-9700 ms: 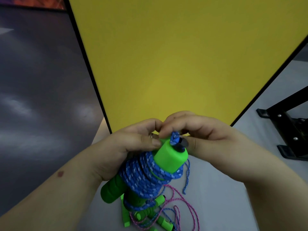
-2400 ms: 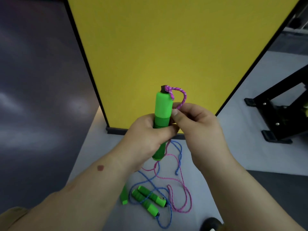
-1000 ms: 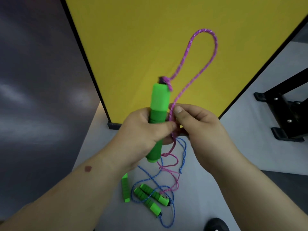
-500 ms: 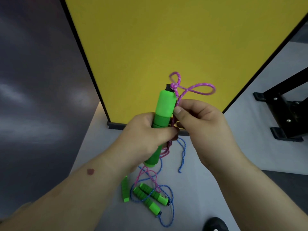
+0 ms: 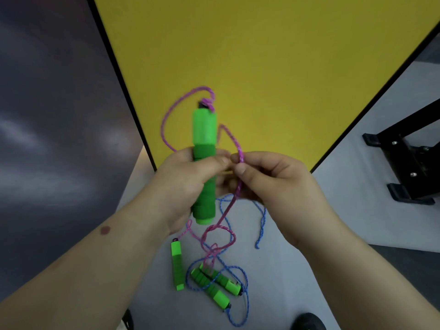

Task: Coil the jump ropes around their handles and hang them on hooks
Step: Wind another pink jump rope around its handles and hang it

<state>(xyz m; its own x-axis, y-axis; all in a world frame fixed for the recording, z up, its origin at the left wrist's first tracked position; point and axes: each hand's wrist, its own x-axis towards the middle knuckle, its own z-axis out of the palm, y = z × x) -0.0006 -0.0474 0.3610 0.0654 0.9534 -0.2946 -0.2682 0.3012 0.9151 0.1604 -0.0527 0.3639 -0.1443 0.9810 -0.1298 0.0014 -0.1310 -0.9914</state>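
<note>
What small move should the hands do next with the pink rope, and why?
Probably the right hand should carry the pink rope around the green handle again. The left hand holds the handle upright, the rope hangs in one loose loop beside it, and most still lies below.

left hand (image 5: 188, 184) fisted grip, right hand (image 5: 273, 182) pinching

both forearms bare right up to the frame edge, no sleeves, no watch, no rings showing. left hand (image 5: 188, 184) and right hand (image 5: 273, 184) ungloved, nails short and plain. there's a small round reddish mark (image 5: 105, 230) on the left forearm (image 5: 95, 265). right forearm (image 5: 352, 270) unmarked.
</note>
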